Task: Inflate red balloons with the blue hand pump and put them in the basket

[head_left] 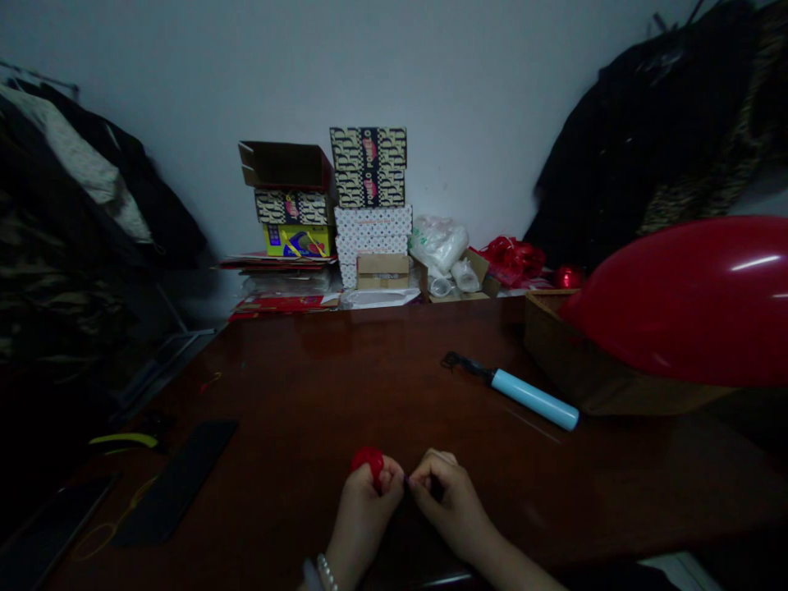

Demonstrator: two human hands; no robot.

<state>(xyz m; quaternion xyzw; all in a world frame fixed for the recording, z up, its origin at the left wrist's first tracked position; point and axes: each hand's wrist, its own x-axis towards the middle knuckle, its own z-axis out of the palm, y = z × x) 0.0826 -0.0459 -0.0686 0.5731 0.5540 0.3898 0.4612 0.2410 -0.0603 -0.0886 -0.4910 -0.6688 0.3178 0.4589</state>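
Above the near edge of the desk (320,386), the left hand (370,502) is closed around a small red balloon (366,460). The right hand (454,497) is pinched alongside; its contents cannot be determined. A pump (533,398) lies toward the far right corner.

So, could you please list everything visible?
red item: one, red, left hand
balloon: one, red, right
box: one, brown, right
pump: one, blue and black, right
flat items: two, black, left
curved item: one, yellow, left
loop: one, yellow, left
stacked boxes: several, multicoloured, back
plastic bundles: several, whitish and red, back
clothes: several, mostly dark, both sides
table: one, brown, centre
bracelet: one, silvery, left wrist
left hand: one, bare, front
right hand: one, bare, front
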